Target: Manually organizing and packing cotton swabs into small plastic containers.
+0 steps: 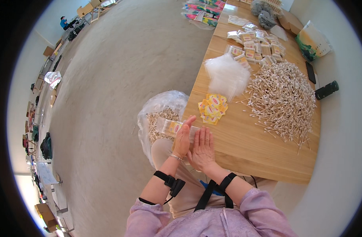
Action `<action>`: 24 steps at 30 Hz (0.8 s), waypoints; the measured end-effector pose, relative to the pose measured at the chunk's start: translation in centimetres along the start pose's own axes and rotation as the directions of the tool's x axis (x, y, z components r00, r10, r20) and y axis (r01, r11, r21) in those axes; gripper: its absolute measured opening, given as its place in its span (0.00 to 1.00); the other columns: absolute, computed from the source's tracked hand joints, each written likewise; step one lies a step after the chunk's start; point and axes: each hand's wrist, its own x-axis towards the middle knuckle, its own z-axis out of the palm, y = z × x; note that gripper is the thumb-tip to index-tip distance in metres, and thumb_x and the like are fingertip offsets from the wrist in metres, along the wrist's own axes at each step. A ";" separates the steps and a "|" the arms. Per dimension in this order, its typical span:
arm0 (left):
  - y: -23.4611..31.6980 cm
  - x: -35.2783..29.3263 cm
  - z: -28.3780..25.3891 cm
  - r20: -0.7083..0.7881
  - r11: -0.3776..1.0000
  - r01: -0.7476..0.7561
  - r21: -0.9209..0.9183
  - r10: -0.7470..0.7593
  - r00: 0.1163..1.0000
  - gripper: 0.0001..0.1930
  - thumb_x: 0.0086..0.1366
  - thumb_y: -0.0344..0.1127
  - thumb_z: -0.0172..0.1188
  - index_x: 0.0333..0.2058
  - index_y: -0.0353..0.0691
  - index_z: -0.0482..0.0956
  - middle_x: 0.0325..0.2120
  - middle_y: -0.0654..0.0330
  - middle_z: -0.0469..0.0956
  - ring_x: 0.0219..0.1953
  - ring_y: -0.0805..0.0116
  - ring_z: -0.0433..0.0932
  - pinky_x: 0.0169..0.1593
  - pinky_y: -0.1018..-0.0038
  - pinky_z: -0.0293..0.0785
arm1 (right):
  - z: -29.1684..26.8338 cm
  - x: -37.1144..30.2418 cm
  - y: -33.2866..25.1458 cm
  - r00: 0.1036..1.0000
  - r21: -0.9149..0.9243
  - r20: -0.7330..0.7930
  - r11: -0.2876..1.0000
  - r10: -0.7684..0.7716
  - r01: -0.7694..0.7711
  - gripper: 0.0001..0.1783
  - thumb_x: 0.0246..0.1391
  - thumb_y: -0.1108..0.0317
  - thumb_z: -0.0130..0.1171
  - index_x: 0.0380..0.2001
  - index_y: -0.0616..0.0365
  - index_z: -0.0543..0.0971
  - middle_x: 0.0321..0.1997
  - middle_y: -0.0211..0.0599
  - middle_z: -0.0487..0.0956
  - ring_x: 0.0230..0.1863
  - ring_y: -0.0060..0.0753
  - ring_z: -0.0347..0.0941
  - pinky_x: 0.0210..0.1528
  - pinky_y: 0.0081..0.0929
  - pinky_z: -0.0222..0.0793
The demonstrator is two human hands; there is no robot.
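Observation:
A clear plastic packet of cotton swabs (165,125) with a yellow label lies at the table's left edge, its left end reaching out past the edge. My left hand (182,139) stands on its side across the packet, fingers straight and held together. Flat beside it, my right hand (203,149) has its fingers stretched out, with the fingertips near the packet's right end. The palms partly hide the packet. Just beyond my hands is a small heap of yellow label cards (213,108). A big pile of loose cotton swabs (283,98) spreads to the right.
Clear plastic bags (227,74) lie stacked beyond the cards, with filled packets (260,45) farther back. A phone (310,72) and a dark green bottle (326,90) are by the wall. Left of the table, a clear sack (143,114) holds loose swabs.

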 end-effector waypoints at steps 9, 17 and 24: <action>3.2 2.0 -6.0 -0.046 0.788 -0.045 0.614 0.092 0.995 0.24 0.71 0.44 0.44 0.59 0.34 0.63 0.58 0.51 0.66 0.64 0.62 0.60 0.65 0.68 0.52 | -0.1 -0.2 -0.2 0.997 0.061 -0.072 0.998 0.019 -0.014 0.51 0.53 0.45 0.50 0.65 0.74 0.43 0.71 0.63 0.38 0.72 0.63 0.27 0.71 0.51 0.21; -2.9 2.8 -10.0 -0.048 0.878 0.287 0.382 -0.292 0.955 0.25 0.73 0.44 0.41 0.62 0.36 0.59 0.58 0.54 0.67 0.60 0.65 0.64 0.62 0.72 0.59 | 0.0 0.2 -1.2 0.998 0.035 -0.055 0.999 0.027 -0.025 0.52 0.52 0.46 0.52 0.65 0.73 0.42 0.72 0.60 0.37 0.73 0.59 0.26 0.72 0.47 0.21; -0.8 2.9 -9.6 0.058 0.905 0.424 0.037 -0.426 0.903 0.22 0.73 0.41 0.40 0.61 0.37 0.61 0.56 0.56 0.69 0.56 0.69 0.68 0.57 0.74 0.66 | 0.7 1.3 -2.2 0.998 0.057 -0.063 0.998 0.005 -0.001 0.53 0.51 0.46 0.53 0.65 0.73 0.42 0.72 0.60 0.37 0.73 0.59 0.26 0.72 0.47 0.22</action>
